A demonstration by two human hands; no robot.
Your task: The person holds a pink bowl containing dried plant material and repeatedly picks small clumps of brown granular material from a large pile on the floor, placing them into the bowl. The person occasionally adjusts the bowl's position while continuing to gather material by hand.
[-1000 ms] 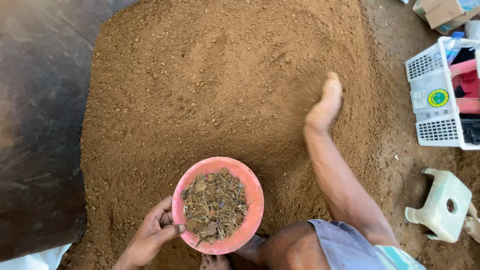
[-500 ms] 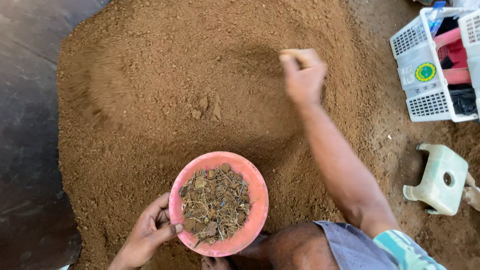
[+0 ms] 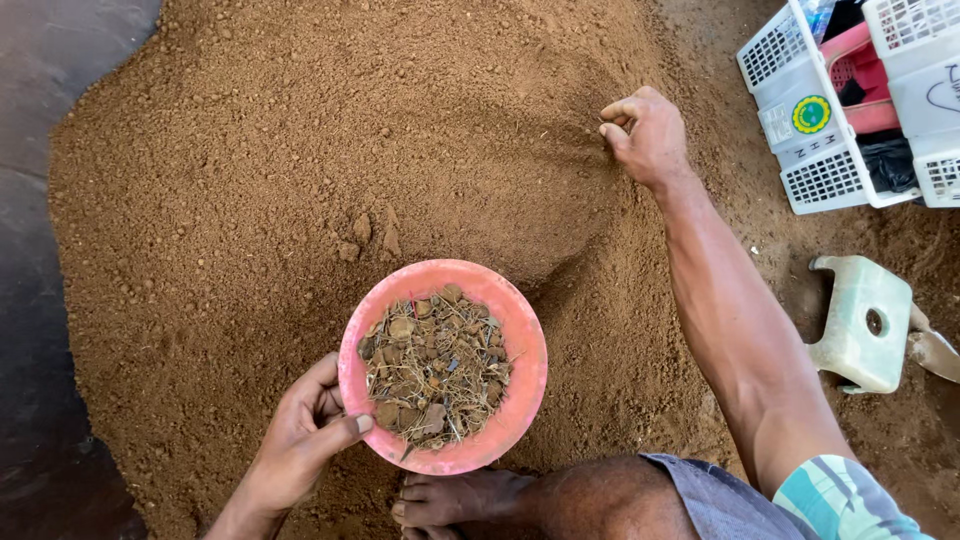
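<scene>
Pink round bowl (image 3: 520,340) of stones and roots, left hand (image 3: 300,445), crumbly soil (image 3: 250,180)

A brown soil heap (image 3: 300,180) covers the dark floor (image 3: 50,100), bearing white baskets (image 3: 830,130).

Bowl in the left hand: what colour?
Pink, a round bowl of stones and dry roots; head view.

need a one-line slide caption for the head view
Left hand holds a pink bowl of roots and clods while the right hand pinches at the brown soil heap.
</scene>
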